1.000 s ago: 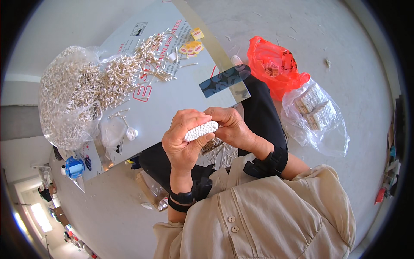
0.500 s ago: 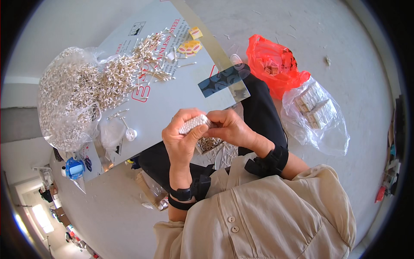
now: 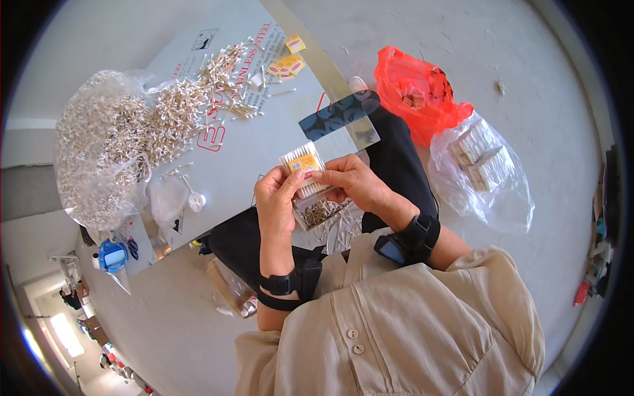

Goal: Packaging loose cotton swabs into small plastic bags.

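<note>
Between my two hands, above my lap, is a flat pack of cotton swabs (image 3: 308, 153) with a yellow label (image 3: 302, 164) on its face. My left hand (image 3: 276, 198) grips the pack's left side, its thumb laid across the front. From the right, my right hand (image 3: 356, 183) pinches the lower edge, thumb over the label side. The swabs stand side by side in a row. Below my hands, a box of loose swabs (image 3: 319, 211) sits at my lap, partly hidden by them.
A big heap of loose cotton swabs (image 3: 178, 119) spills from a clear bag (image 3: 99, 152) onto the table (image 3: 231, 178). Yellow labels (image 3: 285, 67) lie near its far edge. On the floor at right are a red bag (image 3: 416, 99) and a clear bag of swab packs (image 3: 485, 162).
The pack has turned from showing its white swab tips to showing its labelled flat face. My right hand has shifted slightly to grip its lower edge.
</note>
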`<state>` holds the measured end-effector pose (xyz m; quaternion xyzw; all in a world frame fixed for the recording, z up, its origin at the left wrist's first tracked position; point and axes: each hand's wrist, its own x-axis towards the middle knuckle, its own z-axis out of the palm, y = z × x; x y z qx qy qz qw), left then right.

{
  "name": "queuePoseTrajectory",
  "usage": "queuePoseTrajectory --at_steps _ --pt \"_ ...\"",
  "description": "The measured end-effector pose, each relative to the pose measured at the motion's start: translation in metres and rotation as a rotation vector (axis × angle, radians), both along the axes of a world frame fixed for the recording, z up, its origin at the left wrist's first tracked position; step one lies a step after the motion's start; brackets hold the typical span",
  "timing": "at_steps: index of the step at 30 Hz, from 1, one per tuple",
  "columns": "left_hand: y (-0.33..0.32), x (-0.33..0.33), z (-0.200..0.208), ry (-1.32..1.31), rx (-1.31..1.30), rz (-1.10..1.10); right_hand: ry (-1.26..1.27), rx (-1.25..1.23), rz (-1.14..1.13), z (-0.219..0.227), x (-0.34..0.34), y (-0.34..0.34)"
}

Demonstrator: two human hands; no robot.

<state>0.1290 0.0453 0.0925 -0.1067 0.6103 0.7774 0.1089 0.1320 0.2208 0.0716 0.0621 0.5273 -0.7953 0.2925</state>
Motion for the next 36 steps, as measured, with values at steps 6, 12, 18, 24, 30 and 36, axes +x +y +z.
queuePoseTrajectory --at_steps 6,12,18,24,30,36 --pt "-0.002 0.000 -0.021 -0.038 0.012 0.056 -0.190 0.001 -0.009 -0.006 -0.001 0.008" --pt "-0.001 0.001 -0.031 -0.026 0.025 0.122 -0.210 -0.031 -0.058 -0.021 0.000 0.008" --pt "-0.004 0.012 -0.014 0.370 -0.502 0.273 -0.406 -0.242 -0.231 -0.016 -0.002 0.012" --pt "0.006 0.013 0.015 1.013 -1.095 -0.278 -0.562 -0.296 -0.286 -0.002 -0.002 0.014" --pt "0.007 0.012 0.010 1.086 -1.187 -0.216 0.309 0.436 -0.219 -0.011 0.005 0.009" --pt "0.022 0.011 0.022 0.945 -1.233 -0.283 1.409 0.804 -0.174 0.010 -0.004 0.013"
